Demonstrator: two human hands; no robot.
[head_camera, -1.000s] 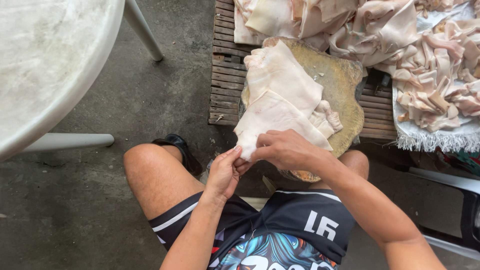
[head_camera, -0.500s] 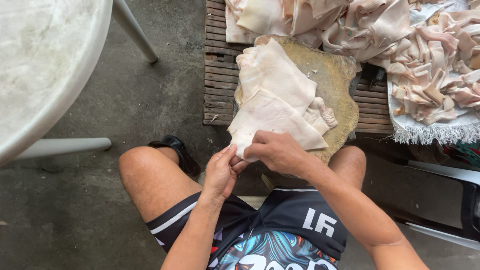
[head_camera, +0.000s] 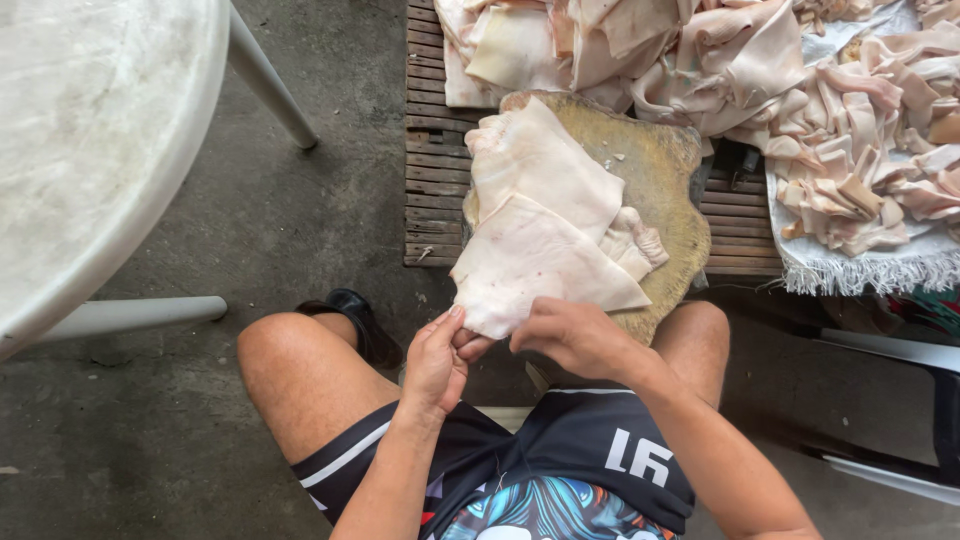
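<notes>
— Pale pork skin sheet (head_camera: 535, 262): where is it?

— Draped on the round wooden chopping block (head_camera: 665, 175), near edge hanging toward the knees at 6 o'clock.

— And the hands?

— Left hand (head_camera: 435, 362) pinches its lower corner at 7 o'clock; right hand (head_camera: 570, 335) grips the edge just beside. More skin pieces (head_camera: 850, 150) lie at 2 o'clock on a white cloth (head_camera: 880, 268).

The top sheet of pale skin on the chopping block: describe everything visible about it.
The top sheet of skin is pale cream with faint pink specks, soft and flat, roughly triangular. It lies on other sheets on the round wooden block, its near corner hanging over the block's edge. The left hand and right hand both pinch that corner.
</notes>
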